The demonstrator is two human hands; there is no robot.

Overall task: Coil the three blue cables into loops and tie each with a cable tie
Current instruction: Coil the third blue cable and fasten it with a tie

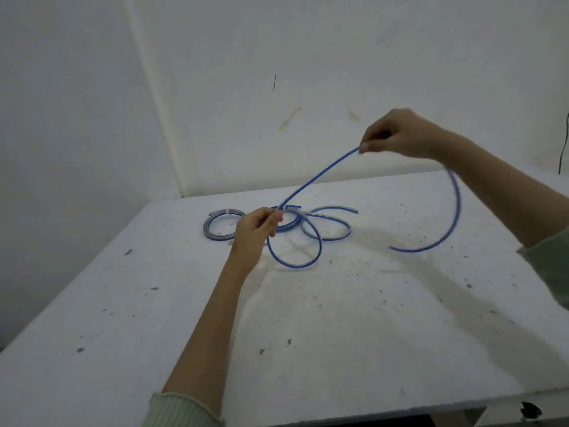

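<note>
Three blue cables show on the white table (338,334), all toward its far edge, and two hands work one of them.

Farthest left lies the tied coil (215,231), flat on the table near the far left corner, with a pale tie (227,212) clasped round its far side. Only this one tie can be made out.

Just right of it the left hand (254,234) is raised over the table, its arm coming from the near edge in a pale green sleeve (175,409). Its thumb and fingers are curled together, pinching the held cable (320,174) where a single loop closes. That loop (295,263) hangs below and to the right of the pinch, toward the near edge; whether its low point touches the table cannot be told. Right behind the hand a short bit of blue coil shows, partly hidden, and which cable it belongs to cannot be told.

From the left pinch the held cable climbs up and to the right in a long bare span to the right hand (397,134), held high over the far edge. Its fingertips are closed on the cable. Past that grip the cable passes behind the right wrist, then arcs down and back to the left, ending in a free tip (391,248) above or on the table toward the right edge.

Between the two hands, below the rising span, the loose cable (332,224) lies on the table in a slack curl, its end pointing right.
</note>
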